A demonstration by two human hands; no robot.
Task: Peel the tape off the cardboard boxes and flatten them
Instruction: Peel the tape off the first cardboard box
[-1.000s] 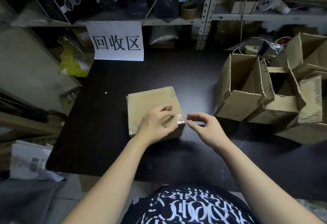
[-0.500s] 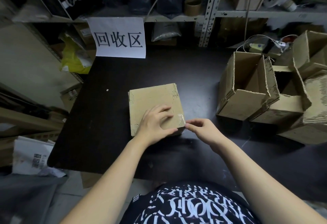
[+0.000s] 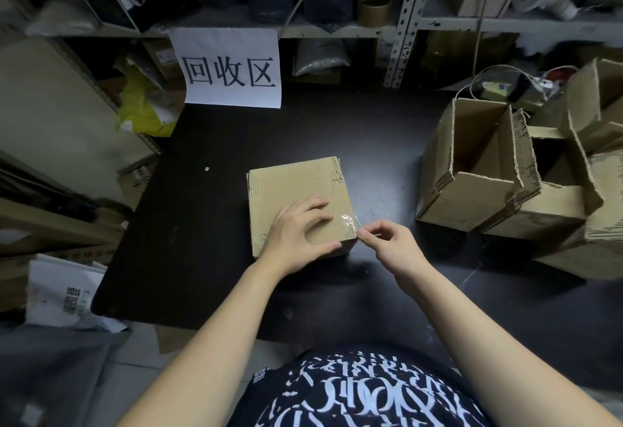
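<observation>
At the bottom edge a black patterned shirt (image 3: 354,393) is cut off, as are both forearms. The left grip (image 3: 296,234) is laid with relaxed fingers on top of the closed cardboard box (image 3: 293,183), which is set mid-way across the dark tabletop (image 3: 202,241). The right grip (image 3: 394,244) is pinched on a sliver of clear tape (image 3: 347,222) at the box's near right corner; the film's edge is hard to make out. Opened boxes (image 3: 472,170) are crowded at the right, partly cropped. Behind, a white sign (image 3: 232,69) is hung from cluttered shelves (image 3: 337,31).
</observation>
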